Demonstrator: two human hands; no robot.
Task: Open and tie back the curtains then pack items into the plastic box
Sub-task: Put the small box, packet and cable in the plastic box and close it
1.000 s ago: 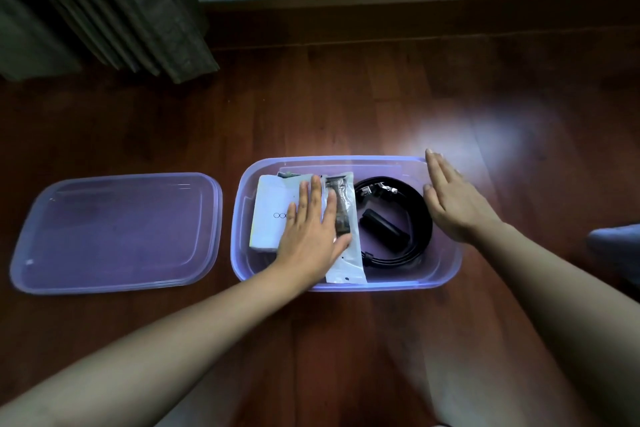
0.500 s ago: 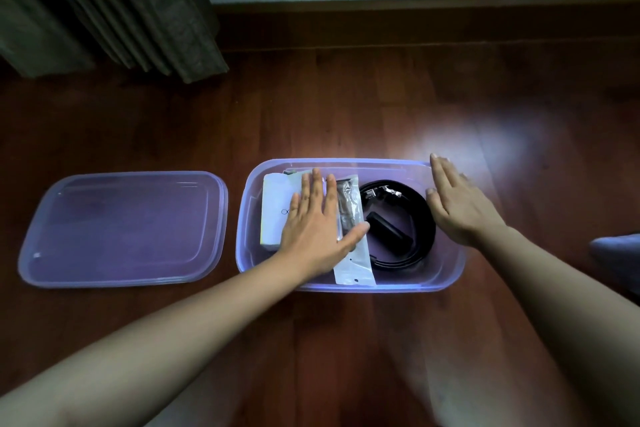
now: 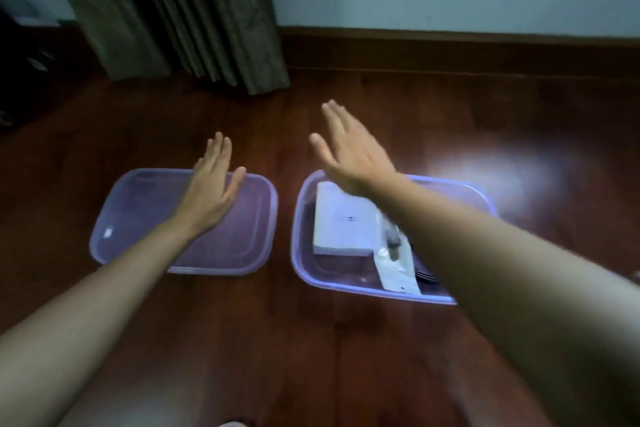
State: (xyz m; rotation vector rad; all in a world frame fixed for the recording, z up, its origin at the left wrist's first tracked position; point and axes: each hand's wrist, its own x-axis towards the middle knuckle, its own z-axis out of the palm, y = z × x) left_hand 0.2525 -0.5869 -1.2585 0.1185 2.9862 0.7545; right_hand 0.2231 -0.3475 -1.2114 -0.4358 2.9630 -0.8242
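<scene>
The translucent purple plastic box [image 3: 304,263] sits on the wooden floor at centre right. Inside lie a white flat box [image 3: 343,222] and a clear packet [image 3: 396,267]; my right forearm covers the rest of its contents. The matching lid [image 3: 239,246] lies flat on the floor to the left. My left hand [image 3: 211,191] hovers over the lid's far edge with straight fingers, holding nothing. My right hand [image 3: 349,149] is above the box's far left corner, fingers straight and pointing left, holding nothing.
A grey-green curtain [image 3: 187,17] hangs to the floor at the back left. A dark wooden skirting board [image 3: 450,48] runs along the pale wall behind. Bright glare lies on the floor [image 3: 502,170] right of the box.
My left hand has left the box and moved over the lid. My right hand has swung from the box's right side across to its far left corner. The view has shifted left and up.
</scene>
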